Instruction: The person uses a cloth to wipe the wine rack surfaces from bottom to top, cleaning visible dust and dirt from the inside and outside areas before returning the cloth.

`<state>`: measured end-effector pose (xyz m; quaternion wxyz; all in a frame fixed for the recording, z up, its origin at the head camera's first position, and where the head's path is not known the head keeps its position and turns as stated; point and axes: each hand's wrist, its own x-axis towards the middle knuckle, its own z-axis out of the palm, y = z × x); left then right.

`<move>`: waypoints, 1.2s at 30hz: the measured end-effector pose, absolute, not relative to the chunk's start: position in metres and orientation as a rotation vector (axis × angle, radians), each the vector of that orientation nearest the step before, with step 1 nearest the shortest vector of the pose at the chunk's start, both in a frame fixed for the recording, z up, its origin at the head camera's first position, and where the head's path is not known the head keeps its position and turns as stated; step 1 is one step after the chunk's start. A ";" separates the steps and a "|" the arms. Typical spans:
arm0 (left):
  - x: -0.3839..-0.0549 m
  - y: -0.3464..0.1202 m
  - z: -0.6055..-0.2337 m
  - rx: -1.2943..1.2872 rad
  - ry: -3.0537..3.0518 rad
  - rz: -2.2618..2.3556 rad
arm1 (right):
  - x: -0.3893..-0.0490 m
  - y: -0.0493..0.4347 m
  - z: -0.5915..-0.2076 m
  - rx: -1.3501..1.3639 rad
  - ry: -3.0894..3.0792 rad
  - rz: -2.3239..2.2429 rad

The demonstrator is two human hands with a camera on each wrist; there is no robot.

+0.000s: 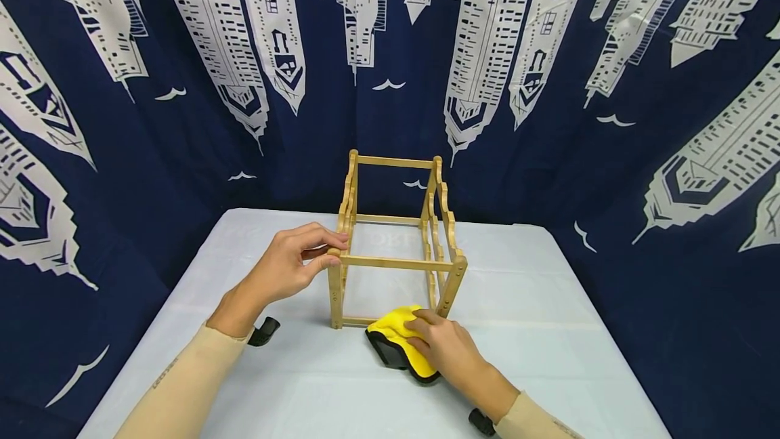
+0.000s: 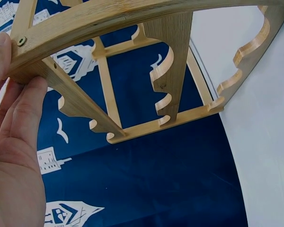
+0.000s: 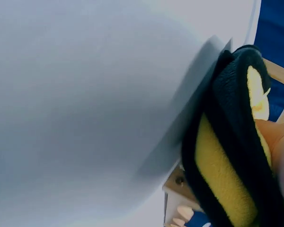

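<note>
A light wooden rack (image 1: 399, 263) with scalloped side rails stands upright on the table. At its near left top corner, my left hand (image 1: 289, 259) grips the frame between thumb and fingers. Close up in the left wrist view, the fingers (image 2: 28, 106) lie under the bar, beside a bolt head. My right hand (image 1: 451, 347) holds a bunched yellow cloth (image 1: 393, 324) with black edging and a dark grey underside, low by the rack's near right leg. The right wrist view shows the cloth (image 3: 222, 175) folded, with much of the hand hidden behind it.
White cloth covers the table (image 1: 518, 344). Behind and around it hangs a navy curtain (image 1: 390, 120) printed with white buildings and birds. Black camera mounts (image 1: 264, 332) show at both wrists.
</note>
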<state>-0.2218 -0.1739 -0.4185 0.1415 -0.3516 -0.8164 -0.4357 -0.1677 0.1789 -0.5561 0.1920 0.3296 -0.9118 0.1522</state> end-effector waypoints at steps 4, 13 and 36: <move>-0.222 -0.173 -0.418 -1.013 -2.355 -1.251 | -0.166 0.184 -0.552 0.879 -2.604 0.433; -0.222 -0.174 -0.421 -1.003 -2.341 -1.271 | -0.176 0.159 -0.551 0.880 -2.660 0.482; -0.223 -0.175 -0.424 -0.975 -2.286 -1.521 | -0.202 0.124 -0.547 1.197 -2.265 0.749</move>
